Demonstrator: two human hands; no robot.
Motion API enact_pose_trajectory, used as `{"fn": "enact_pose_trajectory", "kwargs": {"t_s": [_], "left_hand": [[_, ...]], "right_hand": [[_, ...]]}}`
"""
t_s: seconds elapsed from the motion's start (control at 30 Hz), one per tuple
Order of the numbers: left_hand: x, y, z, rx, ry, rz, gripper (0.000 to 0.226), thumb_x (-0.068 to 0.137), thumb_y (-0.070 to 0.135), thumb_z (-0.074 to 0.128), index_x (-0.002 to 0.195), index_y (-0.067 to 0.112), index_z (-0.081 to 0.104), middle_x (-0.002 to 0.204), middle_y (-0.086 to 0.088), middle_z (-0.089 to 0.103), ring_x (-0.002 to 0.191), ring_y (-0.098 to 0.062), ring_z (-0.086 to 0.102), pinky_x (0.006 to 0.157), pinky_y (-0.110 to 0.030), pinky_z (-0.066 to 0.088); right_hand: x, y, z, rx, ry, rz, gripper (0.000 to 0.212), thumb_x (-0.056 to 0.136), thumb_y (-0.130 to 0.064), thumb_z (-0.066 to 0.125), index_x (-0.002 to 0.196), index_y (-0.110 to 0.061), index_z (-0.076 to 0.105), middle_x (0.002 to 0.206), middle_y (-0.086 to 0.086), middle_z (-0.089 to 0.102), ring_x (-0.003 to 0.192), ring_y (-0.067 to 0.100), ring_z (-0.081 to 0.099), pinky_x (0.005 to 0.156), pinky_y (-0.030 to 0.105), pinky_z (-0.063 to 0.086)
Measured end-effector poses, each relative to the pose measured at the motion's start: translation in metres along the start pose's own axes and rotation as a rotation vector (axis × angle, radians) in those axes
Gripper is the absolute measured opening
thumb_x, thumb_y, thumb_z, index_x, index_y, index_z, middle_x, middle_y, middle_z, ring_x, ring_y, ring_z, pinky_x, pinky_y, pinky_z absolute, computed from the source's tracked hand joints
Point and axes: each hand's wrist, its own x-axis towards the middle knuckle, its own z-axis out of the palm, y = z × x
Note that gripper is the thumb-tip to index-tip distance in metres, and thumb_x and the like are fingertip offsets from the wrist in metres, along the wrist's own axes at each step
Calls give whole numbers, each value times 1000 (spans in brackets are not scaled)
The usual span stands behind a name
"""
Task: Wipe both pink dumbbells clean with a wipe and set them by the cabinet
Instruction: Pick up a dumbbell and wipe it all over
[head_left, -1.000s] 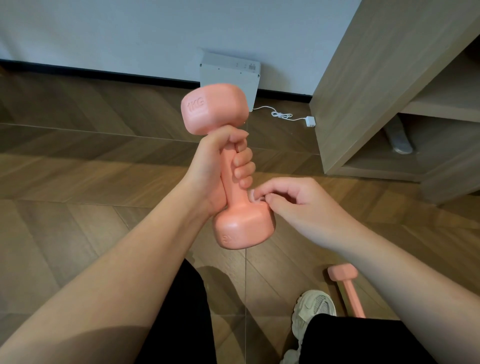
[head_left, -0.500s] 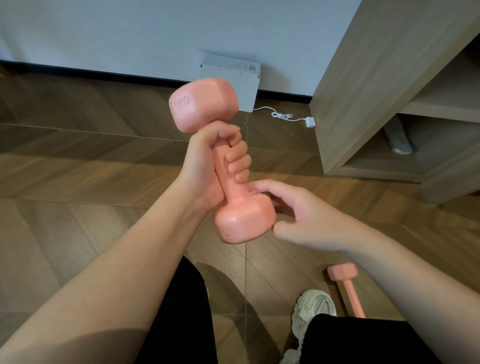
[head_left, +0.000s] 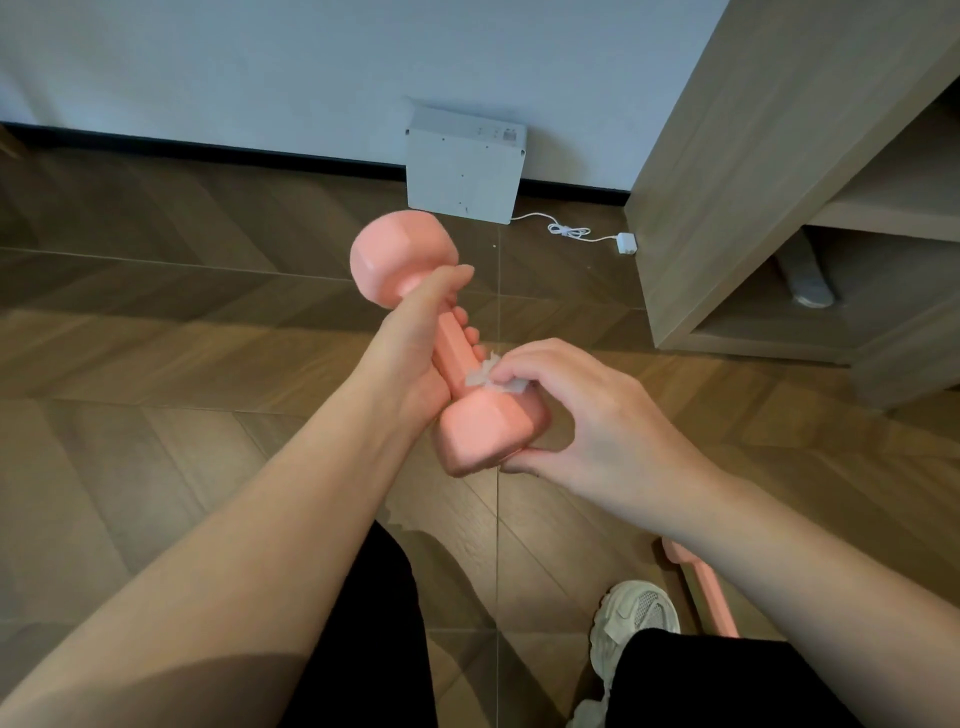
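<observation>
My left hand (head_left: 410, 353) grips the handle of a pink dumbbell (head_left: 483, 426), held tilted above the wooden floor with one head up-left and the other down-right. My right hand (head_left: 582, 415) wraps around the lower head and pinches a small white wipe (head_left: 483, 375) against the handle where it meets that head. The second pink dumbbell (head_left: 704, 592) lies on the floor at the lower right, partly hidden under my right forearm. The wooden cabinet (head_left: 737, 171) stands at the right.
A white box (head_left: 462, 166) leans against the wall, with a white cable and plug (head_left: 626, 243) beside the cabinet. My black trouser legs and a pale sneaker (head_left: 631, 623) fill the bottom. A grey object (head_left: 805, 280) lies in the cabinet's lower shelf.
The dumbbell has dropped lower and tilted. My right hand closed around its lower head, and the wipe now shows between my fingers at the handle.
</observation>
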Motion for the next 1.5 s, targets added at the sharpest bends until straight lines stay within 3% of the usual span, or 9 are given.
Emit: {"fn": "enact_pose_trajectory", "kwargs": {"t_s": [0.13, 0.3, 0.5, 0.63, 0.87, 1.03, 1.23, 1.37, 1.5], "left_hand": [[-1, 5, -1, -71, -86, -15, 31, 87, 27, 66, 67, 19, 44, 50, 7, 37, 40, -9, 33, 37, -17, 30], [3, 5, -3, 16, -150, -12, 26, 89, 18, 63, 70, 20, 44, 49, 7, 38, 39, -8, 33, 36, -19, 32], [8, 0, -16, 317, -97, 37, 10, 85, 20, 72, 82, 14, 64, 60, 3, 54, 39, -8, 40, 37, -19, 35], [0, -7, -12, 417, -146, 23, 35, 70, 41, 80, 89, 13, 71, 74, 3, 71, 40, -8, 42, 37, -19, 37], [-5, -22, 0, 355, -130, -17, 16, 83, 12, 74, 98, 9, 70, 67, -8, 58, 43, -10, 46, 39, -19, 37], [3, -13, -4, 280, -64, 37, 11, 83, 8, 71, 93, 13, 67, 63, -3, 59, 41, -9, 47, 37, -19, 36], [5, -7, -11, 309, -32, 48, 15, 84, 24, 73, 94, 13, 68, 66, 4, 64, 40, -8, 44, 39, -21, 39], [3, -7, -11, 316, -65, 64, 15, 88, 24, 66, 78, 15, 60, 64, 2, 56, 45, -12, 47, 44, -22, 42], [1, -8, -4, 304, -159, 130, 12, 91, 20, 66, 85, 12, 59, 66, -4, 68, 66, -23, 71, 69, -31, 57]], "right_hand": [[4, 0, -4, 179, -105, 160, 60, 60, -28, 89, 112, -25, 60, 106, -17, 61, 100, -1, 57, 87, 16, 46], [8, 15, -30, 499, -316, 345, 47, 74, -7, 80, 116, -18, 64, 110, -5, 70, 103, 9, 66, 91, 26, 53], [9, 27, -39, 608, 28, 575, 17, 85, -5, 67, 96, -17, 70, 79, -6, 74, 67, 3, 68, 58, 11, 49], [13, 27, -38, 654, 148, 660, 10, 89, -12, 66, 96, -19, 67, 76, -1, 75, 64, 9, 70, 56, 15, 52], [19, 22, -32, 490, 132, 583, 14, 89, -30, 65, 89, -17, 70, 47, -7, 57, 44, 5, 50, 47, 13, 43], [15, 25, -47, 561, -11, 618, 11, 78, -28, 75, 86, -21, 75, 68, 0, 67, 56, 10, 56, 59, 19, 48], [11, 29, -50, 815, 85, 745, 13, 87, -15, 64, 85, -2, 66, 85, 9, 75, 85, 20, 73, 78, 30, 58], [10, 27, -43, 310, 151, 757, 21, 81, -18, 60, 66, -4, 57, 51, -3, 60, 52, 3, 59, 56, 24, 46], [11, 6, -21, 299, -56, 602, 31, 86, -29, 62, 74, 0, 62, 62, -3, 60, 56, 1, 55, 61, 22, 43]]}}
